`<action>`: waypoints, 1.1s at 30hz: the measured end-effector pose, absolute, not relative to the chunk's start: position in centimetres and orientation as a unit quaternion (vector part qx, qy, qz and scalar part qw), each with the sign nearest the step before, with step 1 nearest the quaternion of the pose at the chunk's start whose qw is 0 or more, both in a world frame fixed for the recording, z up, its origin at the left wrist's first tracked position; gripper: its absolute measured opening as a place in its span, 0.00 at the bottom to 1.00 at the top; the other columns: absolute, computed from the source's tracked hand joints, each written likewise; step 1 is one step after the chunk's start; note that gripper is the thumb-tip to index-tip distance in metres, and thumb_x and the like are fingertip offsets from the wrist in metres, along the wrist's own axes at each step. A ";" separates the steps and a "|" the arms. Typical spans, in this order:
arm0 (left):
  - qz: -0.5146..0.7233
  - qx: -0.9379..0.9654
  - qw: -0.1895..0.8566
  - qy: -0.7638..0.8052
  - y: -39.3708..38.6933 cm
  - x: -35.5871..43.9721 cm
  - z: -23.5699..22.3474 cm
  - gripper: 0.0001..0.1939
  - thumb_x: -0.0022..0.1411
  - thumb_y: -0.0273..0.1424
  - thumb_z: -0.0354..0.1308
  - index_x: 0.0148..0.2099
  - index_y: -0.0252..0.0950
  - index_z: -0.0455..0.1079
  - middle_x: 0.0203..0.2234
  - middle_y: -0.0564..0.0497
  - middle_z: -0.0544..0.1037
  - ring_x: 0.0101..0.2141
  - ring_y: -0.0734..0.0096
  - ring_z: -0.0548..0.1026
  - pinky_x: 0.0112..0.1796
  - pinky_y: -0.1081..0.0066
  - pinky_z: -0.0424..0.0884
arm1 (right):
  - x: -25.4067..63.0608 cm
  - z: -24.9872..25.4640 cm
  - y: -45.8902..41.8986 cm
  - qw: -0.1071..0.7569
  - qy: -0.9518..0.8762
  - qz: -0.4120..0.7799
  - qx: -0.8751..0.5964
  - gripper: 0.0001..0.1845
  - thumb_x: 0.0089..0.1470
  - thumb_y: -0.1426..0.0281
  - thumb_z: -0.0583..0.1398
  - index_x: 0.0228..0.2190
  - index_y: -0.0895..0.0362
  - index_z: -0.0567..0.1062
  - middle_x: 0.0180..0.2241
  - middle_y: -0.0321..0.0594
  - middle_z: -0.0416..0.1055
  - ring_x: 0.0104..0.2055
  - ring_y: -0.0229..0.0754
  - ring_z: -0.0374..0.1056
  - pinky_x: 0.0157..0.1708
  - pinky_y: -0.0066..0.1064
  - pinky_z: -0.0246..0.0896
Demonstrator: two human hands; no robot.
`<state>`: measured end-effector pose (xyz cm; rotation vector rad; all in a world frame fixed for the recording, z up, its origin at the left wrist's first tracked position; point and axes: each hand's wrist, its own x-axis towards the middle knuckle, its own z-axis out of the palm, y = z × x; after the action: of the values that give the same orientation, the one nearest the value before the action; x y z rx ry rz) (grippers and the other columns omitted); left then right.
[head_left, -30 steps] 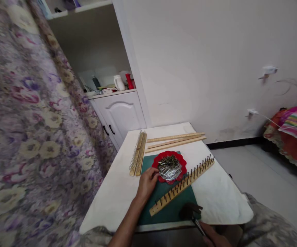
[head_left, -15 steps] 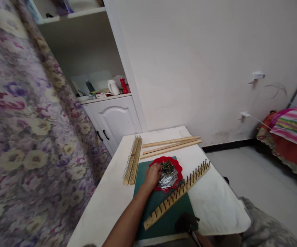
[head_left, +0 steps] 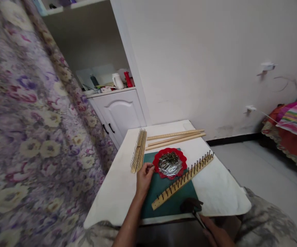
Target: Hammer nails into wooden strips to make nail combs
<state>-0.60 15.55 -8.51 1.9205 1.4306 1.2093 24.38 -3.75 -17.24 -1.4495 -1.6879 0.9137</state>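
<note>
My left hand (head_left: 144, 175) is beside the left rim of a scalloped red dish (head_left: 156, 168), its fingers pinched together. Whatever they hold, if anything, is too small to make out. Loose nails (head_left: 170, 164), some dark and some silvery, fill the dish. My right hand (head_left: 210, 224) grips a hammer (head_left: 201, 219) by its handle, with the dark head over the table's front edge. Between the hands, a wooden strip (head_left: 155, 204) lies slantwise with dark nails standing along it; its near left end has bare holes. The strip rests partly on a green mat (head_left: 151, 212).
Two nail-studded strips (head_left: 139, 151) lie side by side at the table's left. Several plain wooden strips (head_left: 175, 140) lie at the back of the white table (head_left: 107, 195). A floral curtain (head_left: 48, 137) hangs at the left, and a white cabinet (head_left: 122, 113) stands behind.
My left hand has drawn out of the red dish, leftward, to beside its rim with the fingers pinched. The hammer stays low at the front in my right hand. The view has shifted slightly.
</note>
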 end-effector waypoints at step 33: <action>0.426 0.704 0.240 0.515 4.8 -1.9 -13.1 0.08 0.60 0.33 0.53 0.33 0.36 0.71 0.28 0.50 0.76 0.31 0.70 0.73 0.34 0.75 0.68 | 23.5 -16.3 -4.5 0.348 -0.674 0.314 -0.571 0.23 0.58 0.63 0.50 0.50 0.59 0.72 0.50 0.52 0.73 0.51 0.49 0.70 0.48 0.36 0.68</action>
<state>-1.94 4.77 -13.07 1.9256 1.4103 1.1665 23.54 -4.54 -16.35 -1.4807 -1.7472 0.8146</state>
